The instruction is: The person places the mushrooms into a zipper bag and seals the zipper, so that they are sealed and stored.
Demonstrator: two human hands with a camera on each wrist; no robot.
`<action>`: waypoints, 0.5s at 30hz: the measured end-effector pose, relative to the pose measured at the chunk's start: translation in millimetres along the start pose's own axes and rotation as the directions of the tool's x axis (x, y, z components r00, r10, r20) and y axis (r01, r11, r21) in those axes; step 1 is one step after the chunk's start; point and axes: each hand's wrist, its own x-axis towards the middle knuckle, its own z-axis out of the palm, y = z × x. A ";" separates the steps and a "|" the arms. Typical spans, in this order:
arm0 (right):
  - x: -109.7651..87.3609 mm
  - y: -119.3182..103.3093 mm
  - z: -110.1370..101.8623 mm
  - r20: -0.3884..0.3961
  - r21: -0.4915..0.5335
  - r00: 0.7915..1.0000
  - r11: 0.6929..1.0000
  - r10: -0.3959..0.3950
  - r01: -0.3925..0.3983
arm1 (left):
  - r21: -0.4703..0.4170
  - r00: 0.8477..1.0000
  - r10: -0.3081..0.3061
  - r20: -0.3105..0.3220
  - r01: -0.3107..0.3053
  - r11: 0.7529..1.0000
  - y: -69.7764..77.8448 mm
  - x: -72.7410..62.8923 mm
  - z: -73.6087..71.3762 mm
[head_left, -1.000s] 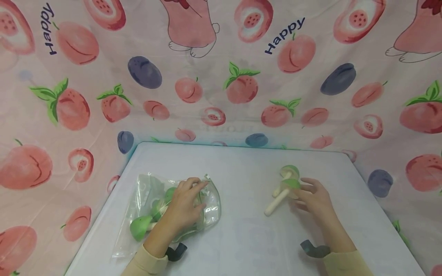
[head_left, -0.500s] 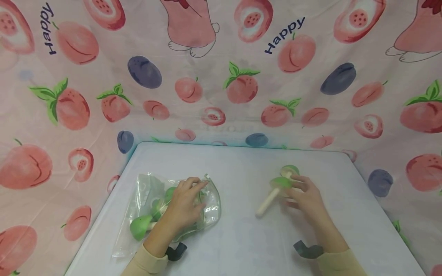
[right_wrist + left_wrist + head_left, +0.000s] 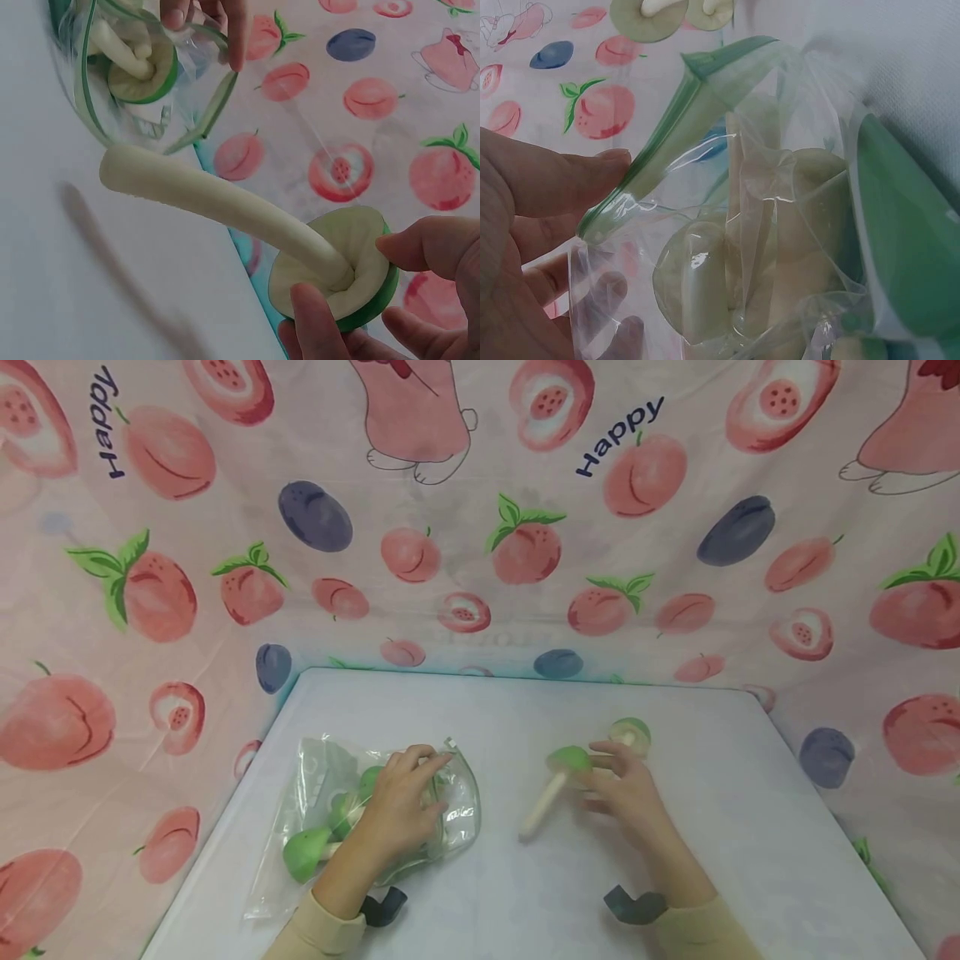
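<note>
Right hand (image 3: 621, 789) in a thumb-and-finger pinch, left hand (image 3: 405, 802) arched palm-down, its half-hidden grip seemingly a pinch too.

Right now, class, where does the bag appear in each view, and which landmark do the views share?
Head: bag left of centre, partly hidden by the left hand.
Left wrist: bag large, across the middle and lower right.
Right wrist: bag at top left.
Shared landmark: the left hand, at the bag's opening.

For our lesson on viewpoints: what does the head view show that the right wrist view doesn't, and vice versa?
Only the head view: the loose mushroom, both sleeves.
Only the right wrist view: nearly the whole pale cap underside of the held mushroom.
Both: that mushroom, the clear bag with mushrooms inside, left hand and right hand.
</note>
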 end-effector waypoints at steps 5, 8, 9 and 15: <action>0.7 -1.0 16.7 0.021 0.019 1.000 1.000 -0.014 0.014 | -0.006 1.000 -0.006 0.004 0.006 1.000 0.4 -0.5 -0.6; 1.8 -2.2 26.1 0.029 0.027 0.999 0.999 -0.022 0.022 | -0.011 1.000 -0.004 0.001 0.004 1.000 0.5 -0.8 -0.6; 2.2 -2.8 29.1 0.032 0.033 0.999 0.999 -0.023 0.022 | -0.012 1.000 -0.003 0.000 0.003 1.000 0.4 -0.9 -0.6; 3.7 -7.0 46.7 0.043 0.067 0.999 0.997 -0.032 0.029 | -0.006 1.000 0.016 -0.010 -0.016 1.000 -1.5 -1.0 0.8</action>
